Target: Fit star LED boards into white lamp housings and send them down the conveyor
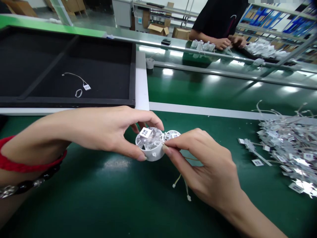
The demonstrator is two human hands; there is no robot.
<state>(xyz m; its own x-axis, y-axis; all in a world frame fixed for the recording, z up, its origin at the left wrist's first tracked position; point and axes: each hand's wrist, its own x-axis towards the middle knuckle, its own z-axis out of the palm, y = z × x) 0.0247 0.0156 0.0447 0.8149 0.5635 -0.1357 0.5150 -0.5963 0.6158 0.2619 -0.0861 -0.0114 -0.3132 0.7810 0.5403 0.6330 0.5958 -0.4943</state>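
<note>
My left hand (116, 130) curls around a round white plastic housing (153, 155), thumb at its near side and fingers at its far side. Clear plastic parts and a square white label with a printed code (145, 132) show in its open top. Against its right side sits a smaller round white part (171, 134), partly hidden by my right hand. My right hand (205, 162) pinches a thin pale wire at the housing's right rim. Below that hand hang wires with small white connectors (189, 198).
A heap of labelled clear parts with wires (292, 148) lies at right. At upper left, a black tray (104, 66) holds a loose wire with a label (86, 87). Another white housing (150, 63) stands beyond. A co-worker (220, 19) handles white parts across the bench.
</note>
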